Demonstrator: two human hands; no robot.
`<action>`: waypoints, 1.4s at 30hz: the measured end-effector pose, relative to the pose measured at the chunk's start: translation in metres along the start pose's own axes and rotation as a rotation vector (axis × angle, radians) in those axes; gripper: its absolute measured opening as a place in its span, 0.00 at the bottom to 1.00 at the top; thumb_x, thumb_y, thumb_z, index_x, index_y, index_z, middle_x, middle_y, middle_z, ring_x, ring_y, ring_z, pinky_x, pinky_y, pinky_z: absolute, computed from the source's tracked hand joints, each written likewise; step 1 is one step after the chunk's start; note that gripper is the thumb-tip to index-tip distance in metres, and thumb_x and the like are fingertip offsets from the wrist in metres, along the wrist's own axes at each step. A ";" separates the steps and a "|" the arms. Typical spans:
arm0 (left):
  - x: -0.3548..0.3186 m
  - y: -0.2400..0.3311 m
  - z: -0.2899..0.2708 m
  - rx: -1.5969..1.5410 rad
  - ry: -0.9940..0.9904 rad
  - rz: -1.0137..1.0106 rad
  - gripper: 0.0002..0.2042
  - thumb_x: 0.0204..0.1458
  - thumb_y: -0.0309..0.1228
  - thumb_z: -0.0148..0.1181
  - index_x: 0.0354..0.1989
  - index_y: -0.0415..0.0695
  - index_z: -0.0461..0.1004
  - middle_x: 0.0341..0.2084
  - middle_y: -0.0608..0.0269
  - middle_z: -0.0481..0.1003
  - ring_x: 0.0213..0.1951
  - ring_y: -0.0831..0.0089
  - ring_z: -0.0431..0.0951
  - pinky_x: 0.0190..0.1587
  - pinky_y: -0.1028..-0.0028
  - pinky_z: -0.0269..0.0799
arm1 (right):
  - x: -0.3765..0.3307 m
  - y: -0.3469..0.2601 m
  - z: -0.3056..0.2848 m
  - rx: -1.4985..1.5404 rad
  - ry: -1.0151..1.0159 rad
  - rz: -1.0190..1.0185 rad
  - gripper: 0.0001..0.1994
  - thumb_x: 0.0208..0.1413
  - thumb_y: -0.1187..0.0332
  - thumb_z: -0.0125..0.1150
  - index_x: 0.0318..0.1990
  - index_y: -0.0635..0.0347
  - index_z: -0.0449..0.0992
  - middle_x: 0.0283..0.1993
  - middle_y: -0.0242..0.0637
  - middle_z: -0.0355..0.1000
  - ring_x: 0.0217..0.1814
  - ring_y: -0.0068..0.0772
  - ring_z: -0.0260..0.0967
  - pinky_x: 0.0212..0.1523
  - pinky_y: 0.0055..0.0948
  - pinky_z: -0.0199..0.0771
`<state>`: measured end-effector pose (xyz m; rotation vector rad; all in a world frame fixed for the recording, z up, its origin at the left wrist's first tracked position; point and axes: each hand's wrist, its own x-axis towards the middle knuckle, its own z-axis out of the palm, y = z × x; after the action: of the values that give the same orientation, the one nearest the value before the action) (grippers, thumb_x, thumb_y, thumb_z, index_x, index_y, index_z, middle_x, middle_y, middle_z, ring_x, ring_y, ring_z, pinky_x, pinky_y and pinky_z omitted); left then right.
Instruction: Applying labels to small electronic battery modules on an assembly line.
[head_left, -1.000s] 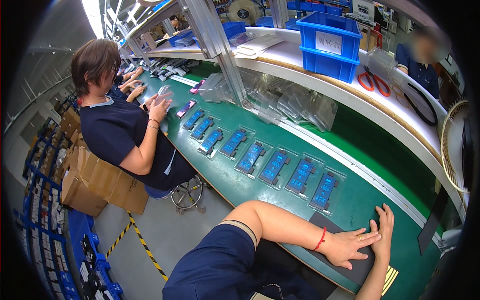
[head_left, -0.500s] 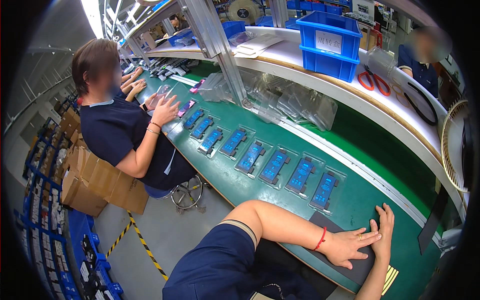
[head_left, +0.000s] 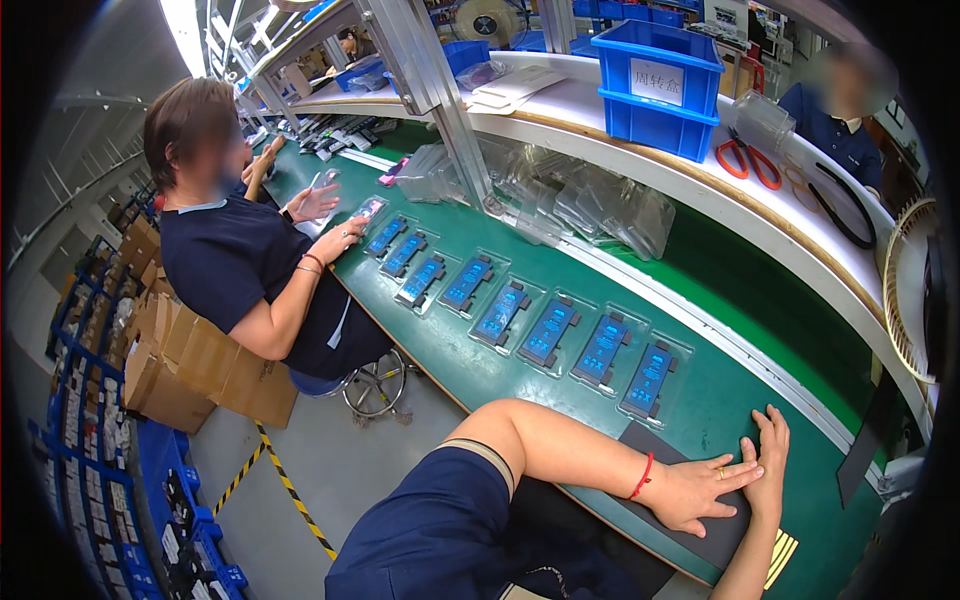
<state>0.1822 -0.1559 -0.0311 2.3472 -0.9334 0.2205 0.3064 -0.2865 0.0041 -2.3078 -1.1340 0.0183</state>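
Note:
My left hand [head_left: 700,492] lies palm down on a dark grey mat [head_left: 655,445], its fingers spread. Its fingertips touch my right hand [head_left: 766,462], which rests on its edge with the fingers stretched out. I see nothing held in either hand. Just beyond the mat lies the nearest blue-and-black flat battery [head_left: 648,382] in a clear plastic tray [head_left: 683,365]. Several more such batteries [head_left: 549,330] in clear trays run in a row toward the far left. Beside my right wrist are pale yellow strips [head_left: 781,560].
A co-worker [head_left: 255,240] sits at the left, one hand [head_left: 345,232] at the row's far end. Stacked clear trays [head_left: 600,205] lie under a white shelf [head_left: 800,240] bearing blue bins [head_left: 657,90] and red-handled scissors [head_left: 747,165]. A metal post [head_left: 440,110] rises behind the row.
My hands have stayed put. The co-worker's hands have parted, and one has come down to a tray at the row's far end. The person across the shelf has shifted slightly left.

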 end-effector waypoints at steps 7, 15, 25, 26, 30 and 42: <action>0.000 0.000 0.000 0.006 0.009 -0.002 0.27 0.53 0.47 0.62 0.58 0.44 0.74 0.71 0.27 0.29 0.74 0.42 0.29 0.70 0.45 0.45 | 0.000 0.001 0.000 0.006 -0.010 0.005 0.21 0.53 0.75 0.60 0.56 0.62 0.71 0.67 0.51 0.61 0.70 0.55 0.56 0.68 0.45 0.56; 0.000 0.001 0.000 0.004 0.012 -0.002 0.27 0.52 0.46 0.63 0.58 0.44 0.74 0.71 0.27 0.29 0.74 0.42 0.29 0.69 0.44 0.45 | 0.000 0.002 0.000 -0.008 0.001 -0.015 0.21 0.53 0.75 0.60 0.56 0.62 0.72 0.66 0.51 0.61 0.69 0.55 0.56 0.68 0.45 0.56; 0.000 0.002 -0.004 -0.020 -0.007 -0.010 0.28 0.53 0.46 0.63 0.59 0.44 0.74 0.71 0.27 0.29 0.74 0.42 0.29 0.69 0.44 0.45 | 0.000 -0.001 -0.001 0.003 -0.002 0.001 0.21 0.52 0.77 0.60 0.56 0.62 0.71 0.66 0.51 0.61 0.69 0.55 0.56 0.68 0.45 0.57; 0.000 0.002 -0.003 -0.016 -0.004 -0.008 0.28 0.52 0.46 0.63 0.59 0.44 0.74 0.71 0.27 0.29 0.74 0.42 0.29 0.69 0.44 0.45 | 0.000 -0.001 -0.001 0.003 -0.002 0.001 0.21 0.52 0.77 0.60 0.56 0.62 0.71 0.66 0.51 0.61 0.69 0.55 0.56 0.68 0.45 0.57; 0.000 0.001 -0.002 0.001 0.003 -0.003 0.28 0.52 0.46 0.63 0.59 0.44 0.74 0.71 0.27 0.29 0.74 0.42 0.29 0.69 0.44 0.45 | 0.000 0.000 0.000 -0.004 -0.004 0.004 0.21 0.52 0.76 0.60 0.56 0.62 0.71 0.66 0.51 0.61 0.69 0.55 0.56 0.68 0.45 0.57; 0.000 0.001 -0.001 -0.006 0.007 -0.005 0.28 0.52 0.47 0.63 0.59 0.44 0.74 0.71 0.27 0.30 0.74 0.42 0.31 0.70 0.45 0.45 | 0.000 -0.001 -0.001 0.001 -0.009 0.009 0.21 0.53 0.76 0.59 0.56 0.62 0.71 0.66 0.51 0.61 0.69 0.55 0.56 0.68 0.45 0.57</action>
<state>0.1818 -0.1559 -0.0303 2.3412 -0.9230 0.2236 0.3062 -0.2867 0.0052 -2.3142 -1.1280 0.0319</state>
